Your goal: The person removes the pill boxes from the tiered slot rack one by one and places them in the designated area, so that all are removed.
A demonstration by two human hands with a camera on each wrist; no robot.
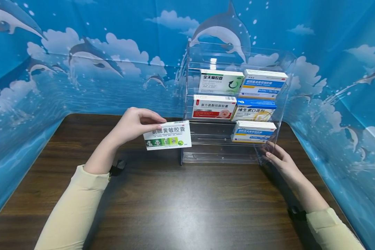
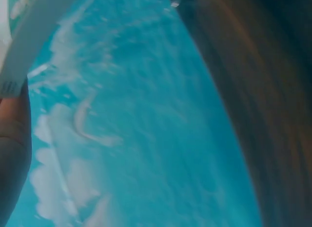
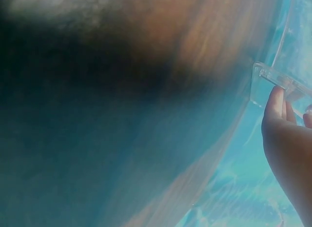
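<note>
In the head view my left hand (image 1: 128, 125) pinches a white-and-green medicine box (image 1: 172, 131) between thumb and fingers. It holds the box upright in the air, label forward, at the lower left side of a clear acrylic display rack (image 1: 219, 159). The left wrist view catches only a blurred edge of the box (image 2: 24, 41) and one finger. My right hand (image 1: 283, 164) grips the rack's lower right corner, thumb in front. In the right wrist view the fingers and thumb lie about that clear corner (image 3: 273, 76).
On the rack's top tier stand a green-and-white box (image 1: 217, 82) and a blue-and-white box (image 1: 263, 84). Below them are a red-and-white box (image 1: 214, 107) and a vitamin D box (image 1: 254, 110). Another blue-and-white box (image 1: 253, 132) stands lower right. A dolphin-print curtain (image 1: 118, 90) surrounds the dark wooden table (image 1: 187, 205).
</note>
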